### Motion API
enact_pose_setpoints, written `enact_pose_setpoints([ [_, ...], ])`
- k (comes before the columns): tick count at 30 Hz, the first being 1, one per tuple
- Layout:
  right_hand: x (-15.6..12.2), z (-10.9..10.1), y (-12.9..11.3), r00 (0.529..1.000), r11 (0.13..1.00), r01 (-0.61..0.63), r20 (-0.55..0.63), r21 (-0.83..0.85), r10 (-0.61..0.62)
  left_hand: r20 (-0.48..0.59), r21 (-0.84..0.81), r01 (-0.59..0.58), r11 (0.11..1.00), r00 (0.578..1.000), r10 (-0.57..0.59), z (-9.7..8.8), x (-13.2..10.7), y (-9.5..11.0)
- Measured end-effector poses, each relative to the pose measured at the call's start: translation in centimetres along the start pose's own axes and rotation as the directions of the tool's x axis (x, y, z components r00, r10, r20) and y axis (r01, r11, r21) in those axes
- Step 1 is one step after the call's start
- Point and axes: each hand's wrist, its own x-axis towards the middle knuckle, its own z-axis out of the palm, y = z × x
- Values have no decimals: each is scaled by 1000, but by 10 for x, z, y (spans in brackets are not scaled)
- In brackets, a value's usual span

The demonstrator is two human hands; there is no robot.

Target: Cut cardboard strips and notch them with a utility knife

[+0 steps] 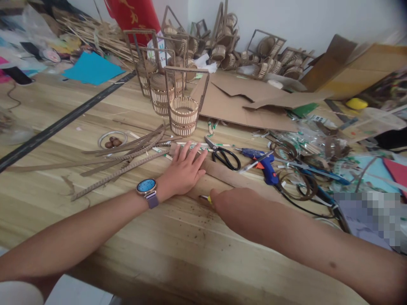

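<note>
My left hand [183, 173] lies flat with fingers spread, pressing on a long brown cardboard strip [222, 174] on the wooden table [152, 250]. Just to its right, my right hand [233, 206] is closed around a yellow utility knife [209, 199]. The short dark tip pokes out to the left, low over the tabletop beside the strip; most of the handle is hidden in my fist. Small dark crumbs lie below the knife. Past my fingers are black-handled scissors [225, 157], and thin brown strips [127, 169] fan out to the left.
A small slatted basket [183, 116] with a tall handle stands beyond my hands, more baskets [227, 51] behind it. A blue glue gun [263, 163] with its cable lies on the right, near flat cardboard [241, 103]. Brown beads [112, 142] sit inside a ring at left.
</note>
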Motion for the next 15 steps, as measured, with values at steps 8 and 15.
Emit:
enact_pose_setpoints([
  [8, -2, 1, 1, 1000, 1000, -9, -20, -5, 9, -30, 6, -9, 1000, 1000, 9, 3, -1, -1],
  [15, -3, 18, 6, 997, 999, 4, -80, -41, -7, -37, 9, -16, 1000, 999, 17, 4, -2, -2],
])
